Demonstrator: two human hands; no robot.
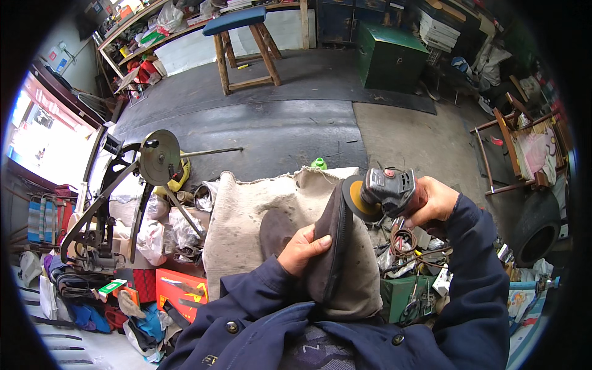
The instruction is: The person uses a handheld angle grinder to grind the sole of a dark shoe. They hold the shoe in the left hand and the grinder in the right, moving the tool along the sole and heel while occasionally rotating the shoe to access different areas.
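Note:
My left hand (305,250) grips a dark grey, soft-looking boot (324,271) with a dark seam or zip, held upright and tilted over a stained beige cloth (234,203) across my lap. In my right hand (435,200) is a black angle grinder (388,188) with a yellowish disc (356,202). The disc sits at the boot's upper right edge; I cannot tell whether it touches. Another dark grey shape, apparently a second boot (274,225), lies on the cloth behind my left hand and is partly hidden.
A black hand-cranked machine with a large wheel (159,157) stands left, above cluttered bags and boxes (179,290). Tools and wires (413,253) crowd my right, near a tyre (533,234) and wooden-framed chair (518,145). A blue-topped stool (237,21) and green chest (388,58) stand beyond.

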